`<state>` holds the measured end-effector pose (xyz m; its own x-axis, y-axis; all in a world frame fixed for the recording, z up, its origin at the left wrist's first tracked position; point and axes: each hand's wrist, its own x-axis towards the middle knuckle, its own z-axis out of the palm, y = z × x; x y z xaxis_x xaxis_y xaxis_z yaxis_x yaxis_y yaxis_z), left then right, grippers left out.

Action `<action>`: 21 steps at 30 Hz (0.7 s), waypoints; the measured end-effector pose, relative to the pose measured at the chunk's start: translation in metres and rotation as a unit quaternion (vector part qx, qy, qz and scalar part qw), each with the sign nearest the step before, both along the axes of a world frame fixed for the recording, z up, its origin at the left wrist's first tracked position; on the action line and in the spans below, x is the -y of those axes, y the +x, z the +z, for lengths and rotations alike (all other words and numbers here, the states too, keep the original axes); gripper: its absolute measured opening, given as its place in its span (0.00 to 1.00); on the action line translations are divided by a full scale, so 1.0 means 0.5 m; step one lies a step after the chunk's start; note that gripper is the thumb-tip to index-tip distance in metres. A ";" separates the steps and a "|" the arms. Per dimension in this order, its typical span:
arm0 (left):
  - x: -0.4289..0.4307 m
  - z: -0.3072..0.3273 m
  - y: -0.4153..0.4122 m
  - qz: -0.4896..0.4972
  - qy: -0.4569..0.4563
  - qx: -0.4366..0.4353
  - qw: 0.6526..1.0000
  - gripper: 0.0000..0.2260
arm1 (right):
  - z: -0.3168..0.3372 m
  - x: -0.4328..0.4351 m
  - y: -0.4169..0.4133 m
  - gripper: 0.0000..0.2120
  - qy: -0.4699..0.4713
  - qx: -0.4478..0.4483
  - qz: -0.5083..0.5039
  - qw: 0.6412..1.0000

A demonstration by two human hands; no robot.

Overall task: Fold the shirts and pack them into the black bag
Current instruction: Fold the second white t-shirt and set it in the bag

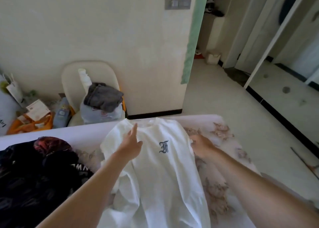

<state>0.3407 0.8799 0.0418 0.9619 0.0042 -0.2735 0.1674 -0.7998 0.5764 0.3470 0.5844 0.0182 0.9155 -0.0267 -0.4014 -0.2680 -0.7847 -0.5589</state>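
Note:
A white shirt (162,172) with a dark letter on the chest lies spread face up on the bed, collar toward the far edge. My left hand (131,145) rests flat on its left shoulder area, fingers stretched toward the collar. My right hand (201,144) pinches the shirt's right edge near the sleeve. A dark pile of black clothing (34,176) with red and white print lies on the bed at the left; whether the black bag is part of it I cannot tell.
The bed (229,158) has a pale floral cover and ends just beyond the shirt. Behind it stands a cream chair (72,77) holding a grey garment (103,96) on a plastic bag. Orange bag (29,124) and clutter sit at far left. Tiled floor opens right.

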 end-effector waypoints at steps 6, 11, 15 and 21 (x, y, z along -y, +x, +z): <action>0.105 -0.135 -0.033 -0.149 0.050 -0.072 0.985 0.27 | -0.132 0.004 -0.077 0.10 -0.020 -0.070 0.024 0.997; 0.184 -0.185 -0.019 -0.130 0.016 -0.064 0.989 0.24 | -0.205 -0.039 -0.107 0.15 0.005 -0.047 0.033 0.998; 0.254 -0.208 0.008 -0.043 -0.027 -0.086 0.995 0.29 | -0.189 -0.051 -0.121 0.27 0.050 -0.123 0.187 0.973; 0.237 -0.245 0.020 0.031 0.007 -0.061 0.998 0.10 | -0.175 -0.023 -0.044 0.12 0.042 0.002 -0.025 0.999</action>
